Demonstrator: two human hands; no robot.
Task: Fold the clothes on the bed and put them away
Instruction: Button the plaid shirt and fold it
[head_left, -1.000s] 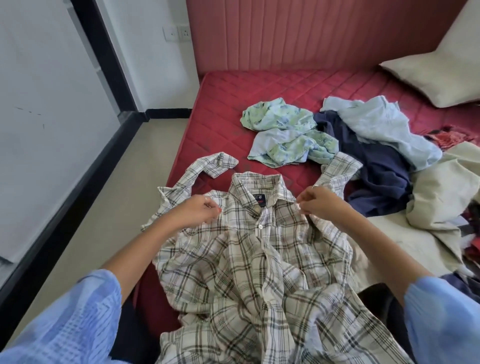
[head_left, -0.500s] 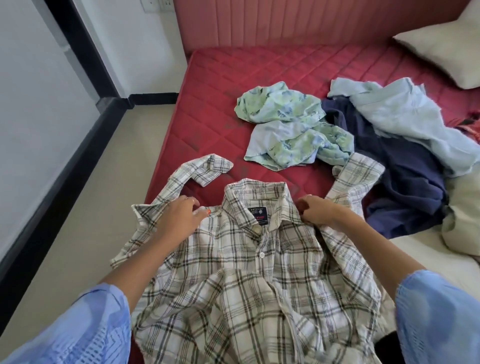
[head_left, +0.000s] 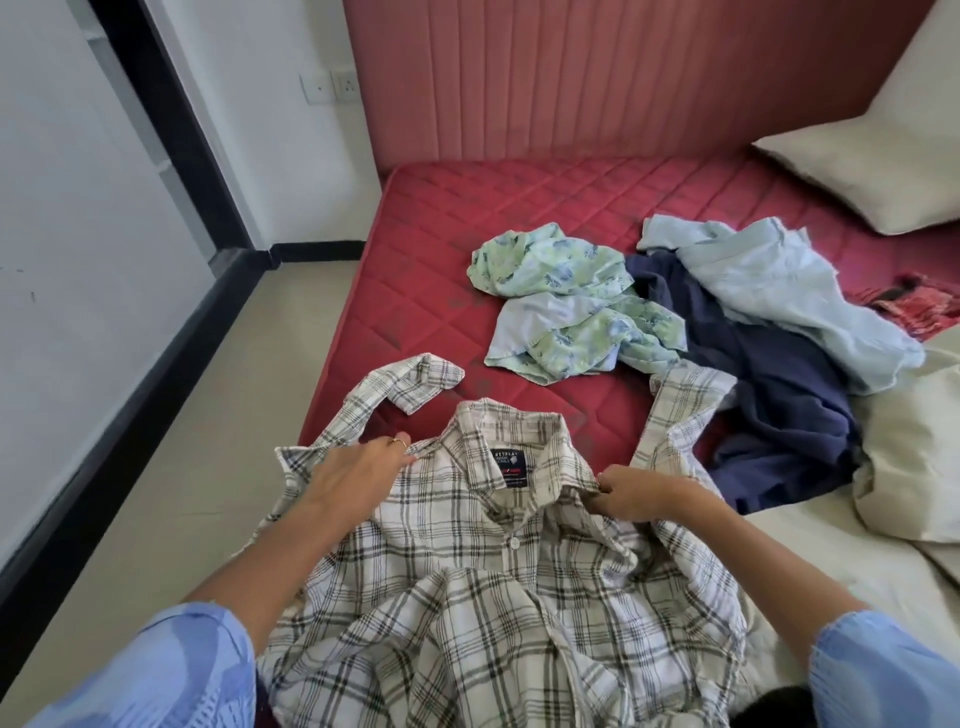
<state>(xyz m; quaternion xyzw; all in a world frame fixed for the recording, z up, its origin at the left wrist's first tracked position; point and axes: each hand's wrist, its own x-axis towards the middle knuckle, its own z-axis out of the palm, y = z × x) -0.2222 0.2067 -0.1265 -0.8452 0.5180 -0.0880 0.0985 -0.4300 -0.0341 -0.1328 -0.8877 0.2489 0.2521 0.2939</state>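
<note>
1. Plaid shirt (head_left: 467, 587) is lying collar-up on the near edge of the bed (head_left: 519, 218).
2. My left hand (head_left: 358, 473) is resting flat on its left shoulder, fingers straight.
3. My right hand (head_left: 641, 491) is pinching the right shoulder seam, fingers curled.

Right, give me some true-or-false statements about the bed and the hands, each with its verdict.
1. The plaid shirt lies collar away from the person. True.
2. The left hand is lifted clear of the shirt. False: it rests on the shirt's shoulder.
3. The right hand pinches the shirt beside the collar. True.
4. The navy garment is folded neatly. False: it lies crumpled, partly under a pale blue garment.
5. The floral garment lies on the red mattress beyond the shirt. True.
6. The pillow sits on the floor. False: it is on the bed.
</note>
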